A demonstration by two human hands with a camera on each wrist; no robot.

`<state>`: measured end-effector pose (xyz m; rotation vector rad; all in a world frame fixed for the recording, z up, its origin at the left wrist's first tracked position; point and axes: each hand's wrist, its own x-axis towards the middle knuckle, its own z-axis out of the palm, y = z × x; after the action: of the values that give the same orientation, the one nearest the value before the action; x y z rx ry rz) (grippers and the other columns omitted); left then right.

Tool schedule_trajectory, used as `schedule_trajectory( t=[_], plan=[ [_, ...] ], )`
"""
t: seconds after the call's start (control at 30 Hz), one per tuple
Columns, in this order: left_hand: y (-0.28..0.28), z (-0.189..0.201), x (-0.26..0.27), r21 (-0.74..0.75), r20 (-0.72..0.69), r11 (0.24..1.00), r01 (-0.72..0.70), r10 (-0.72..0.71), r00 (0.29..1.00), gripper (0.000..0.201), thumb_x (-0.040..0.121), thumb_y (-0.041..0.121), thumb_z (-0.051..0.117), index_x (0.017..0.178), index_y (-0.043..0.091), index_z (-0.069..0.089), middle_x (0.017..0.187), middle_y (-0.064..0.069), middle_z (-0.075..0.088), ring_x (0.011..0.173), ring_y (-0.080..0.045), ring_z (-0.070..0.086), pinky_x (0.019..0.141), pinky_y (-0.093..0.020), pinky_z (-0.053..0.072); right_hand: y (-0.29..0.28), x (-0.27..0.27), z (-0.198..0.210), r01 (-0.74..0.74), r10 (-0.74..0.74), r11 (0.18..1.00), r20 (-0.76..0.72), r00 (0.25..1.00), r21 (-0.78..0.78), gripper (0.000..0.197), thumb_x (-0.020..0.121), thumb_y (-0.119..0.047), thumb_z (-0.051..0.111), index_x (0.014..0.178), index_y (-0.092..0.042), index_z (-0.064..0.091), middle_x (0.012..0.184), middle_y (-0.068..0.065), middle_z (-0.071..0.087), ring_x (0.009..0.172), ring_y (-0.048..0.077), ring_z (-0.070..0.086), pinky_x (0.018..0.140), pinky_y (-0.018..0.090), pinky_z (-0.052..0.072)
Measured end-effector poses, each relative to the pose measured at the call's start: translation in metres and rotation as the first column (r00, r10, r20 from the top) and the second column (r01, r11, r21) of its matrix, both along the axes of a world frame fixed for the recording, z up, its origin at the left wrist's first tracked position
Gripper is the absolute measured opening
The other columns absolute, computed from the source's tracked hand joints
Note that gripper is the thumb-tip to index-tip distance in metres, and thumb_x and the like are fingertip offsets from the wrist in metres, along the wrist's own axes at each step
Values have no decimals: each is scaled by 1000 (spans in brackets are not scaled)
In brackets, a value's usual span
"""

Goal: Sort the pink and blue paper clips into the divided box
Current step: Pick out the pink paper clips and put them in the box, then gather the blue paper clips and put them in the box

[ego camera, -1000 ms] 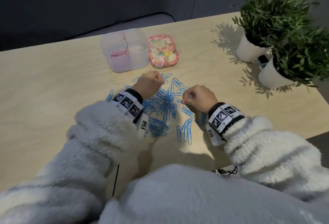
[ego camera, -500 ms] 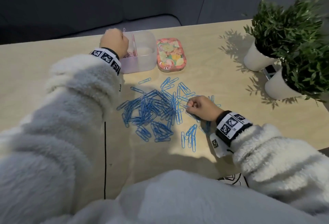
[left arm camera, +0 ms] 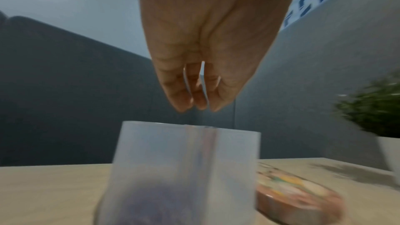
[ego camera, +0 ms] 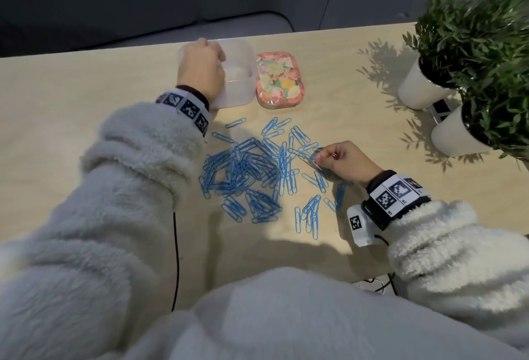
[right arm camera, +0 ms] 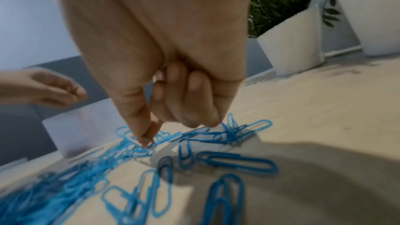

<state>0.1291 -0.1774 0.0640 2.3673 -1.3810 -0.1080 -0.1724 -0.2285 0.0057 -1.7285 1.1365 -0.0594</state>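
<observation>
Upper centre: left hand (ego camera: 201, 66), now loose-fingered and empty above the divided box (ego camera: 242, 85), pink clip apparently dropped in; right hand (ego camera: 342, 162) pinching another clip (ego camera: 315, 162) amid the blue paper clips (ego camera: 246, 170)

head overhead; wrist views close, low.

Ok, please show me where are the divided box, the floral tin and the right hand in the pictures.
divided box (ego camera: 240, 93): head view, on its front right wall.
floral tin (ego camera: 279, 79): head view, middle of its patterned lid.
right hand (ego camera: 345, 163): head view, on the back of the hand.
</observation>
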Motion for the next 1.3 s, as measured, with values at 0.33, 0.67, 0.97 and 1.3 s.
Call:
schedule_trajectory(
  t=[0.33,0.67,0.97,1.3],
  plan=[
    [43,-71,-146,109,-87,720,686,-680,728,32,78,9,47,103,11,67,101,-12,67,87,-32,62,78,-39,54,27,-9,-5,-142,-62,872,-394,917,-468,12,80,-32,66,83,-21,63,87,7,67,91,32,61,71,33,42],
    [50,-62,-142,220,52,791,571,-594,803,28,90,20,46,111,15,62,123,-5,56,110,-28,51,89,-39,43,-1,-6,4,245,-239,957,56,969,-158,20,89,-7,55,68,-11,54,64,6,57,56,14,55,53,21,42],
    [22,-22,3,-163,-151,895,-415,393,907,50,92,29,42,136,8,35,140,-18,34,119,-37,40,95,-43,36,-28,60,50,126,-294,883,322,900,453,18,92,4,45,84,-6,58,46,0,59,38,7,53,35,15,42],
    [35,-42,19,28,-943,880,-474,181,279,25,96,14,29,119,5,35,115,-17,46,71,-30,62,45,-29,58,-40,68,27,9,-6,998,50,999,-59,12,86,-1,60,95,5,67,38,-10,55,29,-1,41,35,8,32]
  ],
)
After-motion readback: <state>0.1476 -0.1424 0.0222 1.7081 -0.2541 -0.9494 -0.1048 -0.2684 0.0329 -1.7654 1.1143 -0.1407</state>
